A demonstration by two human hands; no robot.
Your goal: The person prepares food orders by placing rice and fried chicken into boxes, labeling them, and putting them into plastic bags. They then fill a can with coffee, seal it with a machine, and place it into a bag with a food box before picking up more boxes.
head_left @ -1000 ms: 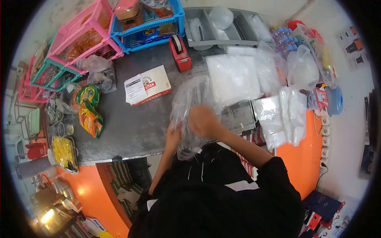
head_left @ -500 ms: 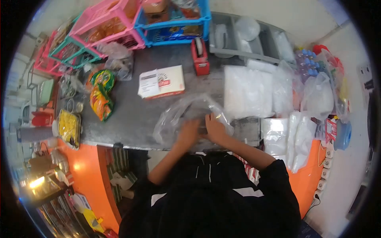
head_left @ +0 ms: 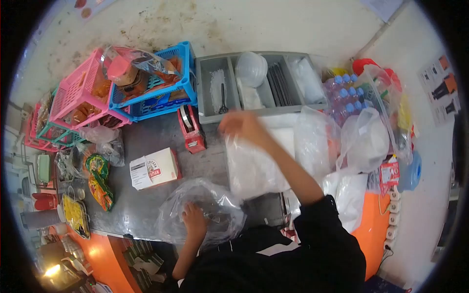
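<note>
A clear plastic bag [head_left: 225, 210] lies spread and puffed up at the counter's front edge. My left hand [head_left: 194, 219] rests on it, fingers slightly apart and pointing away from me. Farther out, my right hand [head_left: 240, 125] is smeared by motion, just in front of the grey divided tray [head_left: 207, 118] and over the stack of clear plastic bags [head_left: 256, 168]; its fingers cannot be made out. A black spoon [head_left: 223, 99] leans in the tray's left compartment, close to that hand. Left of the bag sits a white-and-red food box [head_left: 163, 167] with a paper slip [head_left: 140, 174] on it.
A red tape dispenser [head_left: 192, 132] stands behind the box. Pink [head_left: 73, 97] and blue baskets [head_left: 188, 73] line the back left. Green-and-orange packets [head_left: 99, 183] lie at left. Small bottles [head_left: 344, 95] and a filled plastic bag [head_left: 366, 139] crowd the right side.
Both hands were together at the plastic bag. My right hand has left it and moved up towards the tray, while my left stays at the bag. The camera view has tilted and shifted.
</note>
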